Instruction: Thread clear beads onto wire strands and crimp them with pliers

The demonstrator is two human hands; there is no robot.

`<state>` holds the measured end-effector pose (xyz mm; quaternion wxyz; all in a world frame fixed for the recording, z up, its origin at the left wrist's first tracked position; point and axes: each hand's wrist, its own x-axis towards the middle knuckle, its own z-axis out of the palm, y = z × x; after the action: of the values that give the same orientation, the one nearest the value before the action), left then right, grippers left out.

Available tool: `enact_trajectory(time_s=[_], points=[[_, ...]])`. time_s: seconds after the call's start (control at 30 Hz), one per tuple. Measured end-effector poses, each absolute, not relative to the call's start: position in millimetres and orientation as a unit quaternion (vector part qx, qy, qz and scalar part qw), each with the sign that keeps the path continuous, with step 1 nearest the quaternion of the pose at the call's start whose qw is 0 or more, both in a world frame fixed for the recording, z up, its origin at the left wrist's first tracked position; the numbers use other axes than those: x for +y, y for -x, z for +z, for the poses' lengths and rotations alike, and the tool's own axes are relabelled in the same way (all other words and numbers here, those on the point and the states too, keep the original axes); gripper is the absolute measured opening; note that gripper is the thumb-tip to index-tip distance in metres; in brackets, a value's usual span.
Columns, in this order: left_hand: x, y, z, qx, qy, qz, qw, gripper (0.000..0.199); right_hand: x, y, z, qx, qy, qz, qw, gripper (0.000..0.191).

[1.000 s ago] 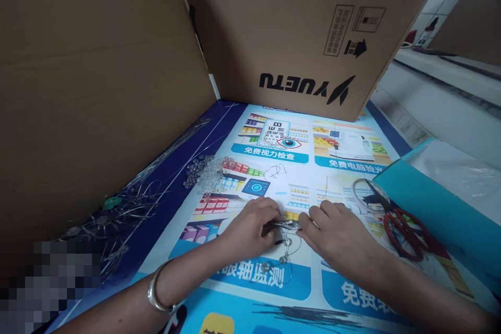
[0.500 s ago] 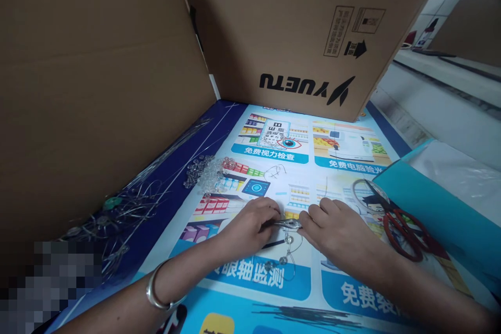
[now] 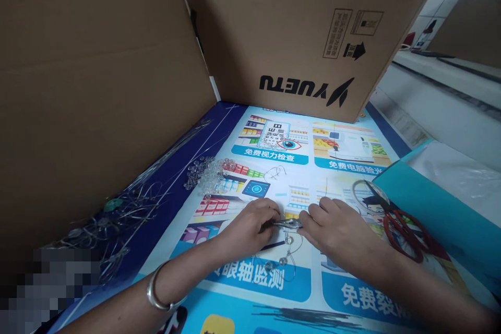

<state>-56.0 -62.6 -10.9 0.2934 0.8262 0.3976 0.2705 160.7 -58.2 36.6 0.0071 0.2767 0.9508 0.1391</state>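
Observation:
My left hand [image 3: 250, 224] is closed around small metal pliers [image 3: 287, 223], whose jaws point right. The fingers of my right hand [image 3: 332, 224] are pinched together at the tip of the jaws; a thin wire [image 3: 326, 188] rises above them. Below the pliers, a beaded wire piece [image 3: 283, 261] with several clear round beads hangs or lies over the printed mat. What exactly the right fingertips pinch is too small to be sure of, though the beaded wire leads toward them.
Clear beads [image 3: 211, 175] are heaped left of centre. Scissors with red handles [image 3: 403, 232] lie right, by a teal box [image 3: 442, 209]. Cut wires [image 3: 305, 317] lie in front, tangled wires [image 3: 113, 219] at left. Cardboard walls [image 3: 305, 26] stand behind and left.

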Motion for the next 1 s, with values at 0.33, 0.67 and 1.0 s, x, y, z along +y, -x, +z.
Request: enact_trajectory(time_s=[0.33,0.67,1.0], points=[[-61.5,58.5,-6.2,0.381,-0.831,0.269,0.302,0.021,-55.6,-161.4,35.2,0.947,-0.295,0.129,-0.021,0.014],[-58.3,64.3,-12.2,0.385,-0.821,0.290,0.305,0.021,-55.2,-163.2,39.3,0.946,-0.311,0.097,-0.009,0.015],[-54.0,62.1,-11.0,0.385,-0.831,0.284,0.283,0.019,-53.8,-165.5,40.2,0.945,-0.306,0.116,-0.013,0.015]])
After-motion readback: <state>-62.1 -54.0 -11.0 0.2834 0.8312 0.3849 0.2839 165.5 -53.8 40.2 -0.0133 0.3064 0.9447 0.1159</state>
